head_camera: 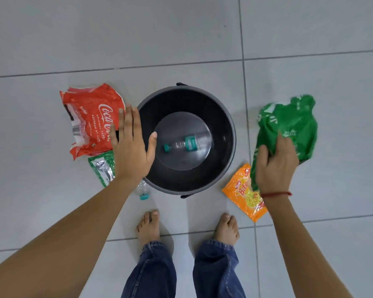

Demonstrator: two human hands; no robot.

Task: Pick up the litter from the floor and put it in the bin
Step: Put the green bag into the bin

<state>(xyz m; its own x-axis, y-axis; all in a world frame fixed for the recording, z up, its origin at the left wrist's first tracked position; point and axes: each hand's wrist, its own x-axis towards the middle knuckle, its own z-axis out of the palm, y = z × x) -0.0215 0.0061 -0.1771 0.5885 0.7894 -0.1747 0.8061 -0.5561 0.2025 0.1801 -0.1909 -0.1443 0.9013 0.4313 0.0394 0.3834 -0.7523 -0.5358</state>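
My right hand [275, 166] has its grip pinched on the lower end of the green wrapper [289, 127], which runs long-axis away from me and sits just right of the bin [232, 134]; so the carry I judge next goes leftward over the rim. My left hand [130, 147] is spread flat, holding nothing, hovering at the bin's left edge, nearer the red Coca-Cola wrapper [91, 119], the small green sachet [102, 166] and the clear bottle [143, 191]. One bottle [186, 144] already lies inside; the orange snack packet [244, 194] lies on the floor [181, 35] under my right wrist.
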